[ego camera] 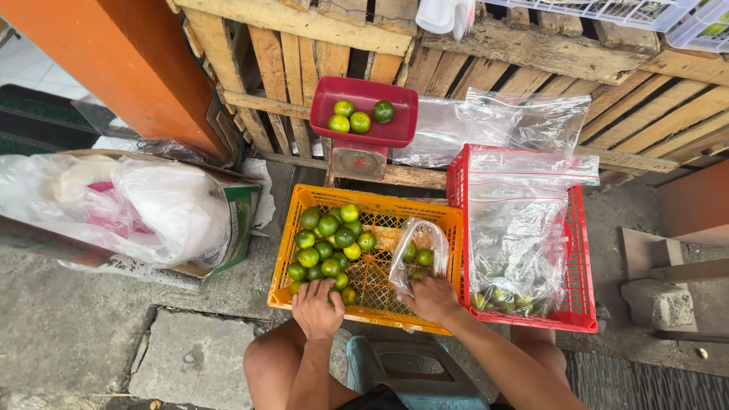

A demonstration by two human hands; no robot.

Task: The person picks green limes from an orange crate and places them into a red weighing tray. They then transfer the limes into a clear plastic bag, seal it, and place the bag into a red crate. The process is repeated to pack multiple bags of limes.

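Limes (328,243) | left hand (317,310) grip closing on one | right hand (433,298) grip pinching clear bag (416,254)

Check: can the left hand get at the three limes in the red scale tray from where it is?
Probably yes, with a long stretch. The left hand rests on the limes in the orange crate; the scale tray sits beyond, open-topped, its three limes uncovered, nothing between.
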